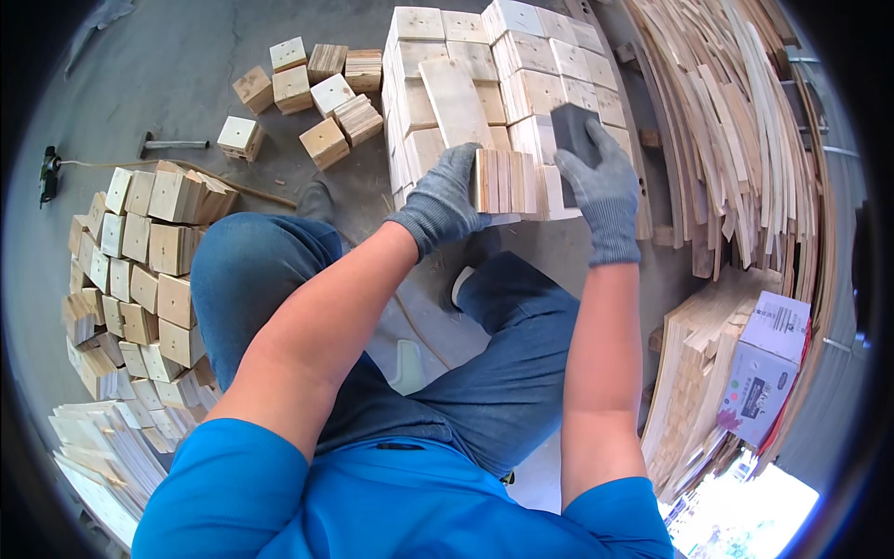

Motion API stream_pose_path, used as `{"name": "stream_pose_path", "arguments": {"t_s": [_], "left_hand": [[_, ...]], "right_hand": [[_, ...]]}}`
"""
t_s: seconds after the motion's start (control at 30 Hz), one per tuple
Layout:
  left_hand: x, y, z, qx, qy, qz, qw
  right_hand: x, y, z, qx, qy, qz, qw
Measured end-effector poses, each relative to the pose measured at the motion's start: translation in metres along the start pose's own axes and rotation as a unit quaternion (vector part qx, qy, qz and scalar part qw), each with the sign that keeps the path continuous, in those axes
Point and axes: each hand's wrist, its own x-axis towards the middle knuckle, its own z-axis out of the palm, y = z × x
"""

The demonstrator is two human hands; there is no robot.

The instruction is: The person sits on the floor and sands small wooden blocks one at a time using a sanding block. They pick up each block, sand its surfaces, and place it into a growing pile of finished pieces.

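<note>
My left hand (445,194), in a grey knit glove, is closed on the left side of a wooden block (505,183) made of several upright layers. My right hand (603,182), gloved alike, grips a dark grey flat rectangular block (575,132), whose exact kind I cannot make out. The dark block is held close to the right end of the wooden block, and its lower part is partly behind my fingers. Just beyond both hands rises a stack of pale wooden blocks (535,91), with a loose thin board (454,102) leaning on it.
Loose wooden blocks (325,143) lie on the floor at the far left, near a hammer (174,144). More blocks are piled (140,224) left of my knee. Long wood strips (717,121) fill the right side, and a printed carton (765,368) sits nearer. A hose (256,193) crosses the floor.
</note>
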Motion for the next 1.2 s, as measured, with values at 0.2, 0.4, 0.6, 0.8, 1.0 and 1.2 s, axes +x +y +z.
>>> {"name": "stream_pose_path", "arguments": {"t_s": [0.2, 0.4, 0.6, 0.8, 1.0, 1.2], "left_hand": [[-0.001, 0.005, -0.009, 0.006, -0.032, -0.004, 0.999], [0.003, 0.011, -0.02, 0.049, -0.039, 0.01, 0.998], [0.012, 0.012, -0.018, 0.063, -0.042, -0.002, 0.997], [0.016, 0.022, -0.015, 0.085, 0.015, 0.099, 0.991], [0.021, 0.007, -0.005, 0.161, 0.1, 0.24, 0.952], [0.003, -0.001, 0.003, 0.153, 0.096, 0.271, 0.945]], "right_hand": [[-0.079, 0.027, -0.043, 0.066, 0.025, 0.092, 0.993], [-0.099, 0.044, -0.041, 0.103, 0.05, 0.119, 0.986], [-0.097, 0.042, -0.035, 0.054, 0.046, 0.067, 0.995], [-0.098, 0.042, -0.04, 0.089, 0.056, 0.061, 0.993], [-0.096, 0.046, -0.041, 0.071, 0.057, 0.071, 0.993], [-0.1, 0.051, -0.037, 0.106, 0.061, 0.057, 0.991]]}}
